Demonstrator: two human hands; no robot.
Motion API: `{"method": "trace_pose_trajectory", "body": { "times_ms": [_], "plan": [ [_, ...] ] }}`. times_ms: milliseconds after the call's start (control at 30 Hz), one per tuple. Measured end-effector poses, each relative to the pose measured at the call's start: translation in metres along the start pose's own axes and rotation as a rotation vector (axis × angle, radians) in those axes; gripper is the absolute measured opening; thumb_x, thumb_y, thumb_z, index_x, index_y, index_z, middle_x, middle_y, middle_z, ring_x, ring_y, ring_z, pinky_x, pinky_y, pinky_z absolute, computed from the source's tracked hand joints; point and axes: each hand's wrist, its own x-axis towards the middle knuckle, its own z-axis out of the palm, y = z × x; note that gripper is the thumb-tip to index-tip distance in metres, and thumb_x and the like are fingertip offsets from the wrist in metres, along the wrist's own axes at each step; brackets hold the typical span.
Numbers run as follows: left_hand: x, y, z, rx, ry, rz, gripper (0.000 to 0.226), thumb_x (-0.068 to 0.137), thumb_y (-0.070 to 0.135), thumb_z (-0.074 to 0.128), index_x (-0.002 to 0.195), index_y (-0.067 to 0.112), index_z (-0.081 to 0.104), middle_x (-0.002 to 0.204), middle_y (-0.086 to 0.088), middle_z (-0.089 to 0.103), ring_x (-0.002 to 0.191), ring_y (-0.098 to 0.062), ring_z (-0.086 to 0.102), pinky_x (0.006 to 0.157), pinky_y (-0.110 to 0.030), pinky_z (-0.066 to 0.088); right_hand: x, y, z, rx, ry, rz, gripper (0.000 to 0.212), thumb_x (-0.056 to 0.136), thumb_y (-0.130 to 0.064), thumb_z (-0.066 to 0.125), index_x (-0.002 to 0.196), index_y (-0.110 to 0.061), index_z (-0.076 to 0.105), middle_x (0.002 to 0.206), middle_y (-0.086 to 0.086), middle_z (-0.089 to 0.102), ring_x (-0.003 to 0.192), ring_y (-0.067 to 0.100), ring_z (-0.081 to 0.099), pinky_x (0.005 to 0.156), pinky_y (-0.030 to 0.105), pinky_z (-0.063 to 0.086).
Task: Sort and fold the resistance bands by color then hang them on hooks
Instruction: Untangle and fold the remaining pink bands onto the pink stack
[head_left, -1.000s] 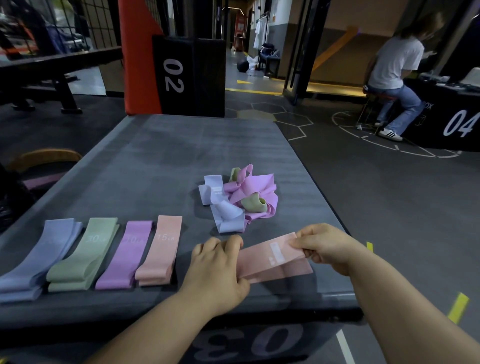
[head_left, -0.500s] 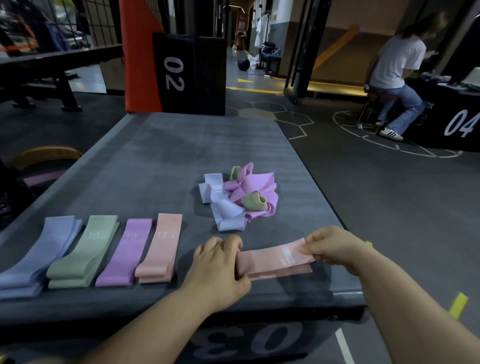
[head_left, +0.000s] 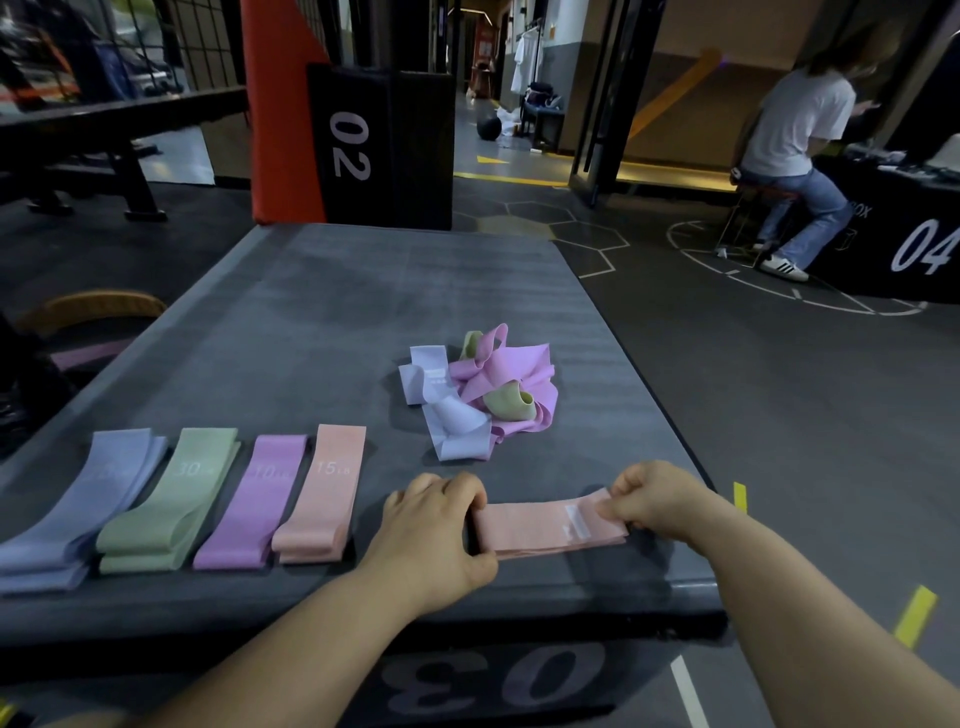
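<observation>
- The left hand curls over the left end of the peach band, gripping it on the near edge of the grey platform.
- The right hand pinches the band's right end.
- At 9 o'clock of the hands lies a row of folded bands.
- At 12 o'clock sits a tangled pile.
- Farther off, a black box marked 02 stands at 11 o'clock, and a seated person is at 2 o'clock.

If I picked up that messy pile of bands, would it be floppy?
Probably floppy: the pile lies crumpled in soft loops and twists. It might lift as one clump, since its bands seem to wind through each other. It likely won't roll, because the bands look like thin, flat strips.
</observation>
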Motion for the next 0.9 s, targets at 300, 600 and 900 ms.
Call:
{"method": "trace_pose_trajectory", "body": {
  "times_ms": [300,600,900],
  "plan": [
    [0.0012,-0.0036,0.0006,-0.034,-0.004,-0.014,0.032,0.073,0.047,0.064,0.097,0.033,0.048,0.103,0.019,0.05,0.108,-0.009,0.038,0.092,-0.028,0.032,-0.0003,-0.0041,0.0027,-0.165,0.035,-0.017,0.018,0.08,-0.032,0.072,0.088,-0.024,0.059,0.082,-0.006,0.058,0.082,0.014,0.053,0.068,0.026,0.04],
    [0.0036,-0.0057,0.0046,-0.044,-0.013,-0.02,0.039,0.071,0.065,0.062,0.09,0.033,0.052,0.1,0.022,0.049,0.105,-0.006,0.038,0.084,-0.027,0.029,0.0018,-0.002,0.0057,-0.144,0.048,0.017,0.018,0.077,-0.032,0.073,0.076,-0.028,0.056,0.081,-0.006,0.061,0.08,0.015,0.057,0.071,0.026,0.043],
    [0.0046,-0.0039,0.006,-0.044,0.022,-0.055,0.024,0.082,0.052,0.062,0.085,0.034,0.048,0.101,0.019,0.049,0.108,-0.01,0.04,0.088,-0.028,0.033,0.0016,-0.0049,0.0073,-0.003,0.052,-0.02,0.021,0.073,-0.014,0.073,0.08,-0.022,0.056,0.07,-0.002,0.064,0.063,0.017,0.058,0.066,0.028,0.049]
  ]
}}
